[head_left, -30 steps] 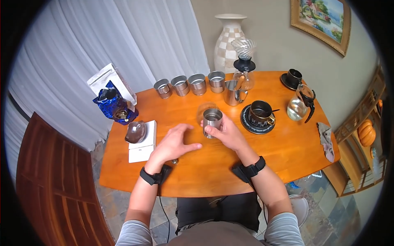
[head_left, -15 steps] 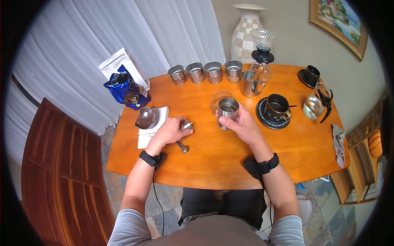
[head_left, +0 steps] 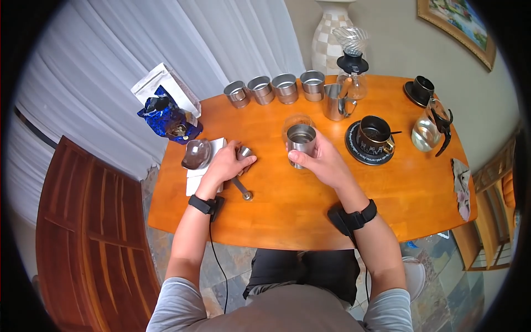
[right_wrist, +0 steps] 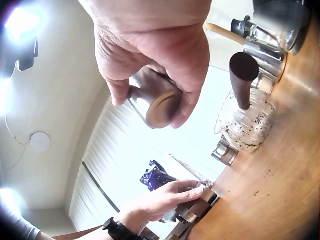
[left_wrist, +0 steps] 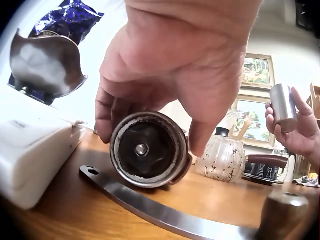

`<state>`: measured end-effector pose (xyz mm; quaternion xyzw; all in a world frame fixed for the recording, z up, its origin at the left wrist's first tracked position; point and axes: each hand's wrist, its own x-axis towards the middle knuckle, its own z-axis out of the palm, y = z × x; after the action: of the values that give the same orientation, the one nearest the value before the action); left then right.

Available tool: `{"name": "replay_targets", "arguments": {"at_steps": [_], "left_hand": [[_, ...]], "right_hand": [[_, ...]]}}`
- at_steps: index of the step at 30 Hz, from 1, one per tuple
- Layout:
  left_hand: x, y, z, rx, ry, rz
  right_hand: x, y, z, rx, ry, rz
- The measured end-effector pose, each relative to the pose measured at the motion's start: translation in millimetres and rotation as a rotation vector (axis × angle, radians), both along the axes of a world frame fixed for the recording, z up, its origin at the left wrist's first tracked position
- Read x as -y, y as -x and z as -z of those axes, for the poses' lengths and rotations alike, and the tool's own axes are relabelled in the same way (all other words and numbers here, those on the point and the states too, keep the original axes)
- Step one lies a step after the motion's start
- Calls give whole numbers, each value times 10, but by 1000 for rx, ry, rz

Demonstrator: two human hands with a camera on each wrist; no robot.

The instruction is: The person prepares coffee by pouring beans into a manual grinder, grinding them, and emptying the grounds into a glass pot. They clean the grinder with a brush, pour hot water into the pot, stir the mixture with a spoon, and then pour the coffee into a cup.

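At centre, right hand is gripping cylindrical silver metal cup, left hand round silver metal grinder body, both likely stiff, slick, best held mid-wall.

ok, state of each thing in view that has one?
Steel tumbler, lidless, in right hand
Metal cylinder, gripped in left hand
Crank, detached, lying on table
Carafe, partly filled, clear liquid
Four back cups, upright, lidless
Gold-handled cup, upright on saucer
Blue bag, upright, top crumpled
Cloth, crumpled
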<state>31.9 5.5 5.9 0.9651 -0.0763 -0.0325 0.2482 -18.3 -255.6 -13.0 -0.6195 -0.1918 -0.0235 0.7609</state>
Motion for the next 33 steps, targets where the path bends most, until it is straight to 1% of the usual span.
{"name": "replay_targets", "arguments": {"at_steps": [1,2,4,5,7,8,11,12,13,15,19,22,24,28,30,31,33], "left_hand": [[6,31,-4,-74,24,-33],[-15,63,37,-80,23,-38],[-41,161,103,293,-106,100],[-49,235,124,296,-104,95],[15,477,63,364,-51,167],[33,586,63,407,-78,208],[116,788,142,398,-131,225],[120,824,190,394,-189,231],[106,826,219,391,-190,230],[68,820,258,380,-344,253],[-36,805,228,342,-371,296],[-104,796,194,315,-389,350],[-151,776,184,298,-511,425],[-186,777,164,295,-492,449],[-169,801,124,254,-417,442],[-137,815,104,256,-416,444],[-35,853,57,225,-274,368]], "right_hand": [[-1,8,0,-7,-2,-3],[-1,16,-18,6,5,12],[3,-2,-20,26,17,23],[5,-28,8,40,9,23],[23,-49,8,57,1,25],[26,-41,-2,42,-11,13],[18,-13,-15,10,-21,14],[10,-5,-10,-2,-11,20],[6,-3,-4,-5,-13,18],[6,-2,-4,18,44,30],[1,8,0,18,27,30],[10,5,-7,21,59,50],[22,15,-44,11,62,31],[30,12,-42,-3,54,17],[26,-4,-22,-17,39,5],[22,-13,-8,-16,40,7],[10,-31,12,22,26,23]]}}
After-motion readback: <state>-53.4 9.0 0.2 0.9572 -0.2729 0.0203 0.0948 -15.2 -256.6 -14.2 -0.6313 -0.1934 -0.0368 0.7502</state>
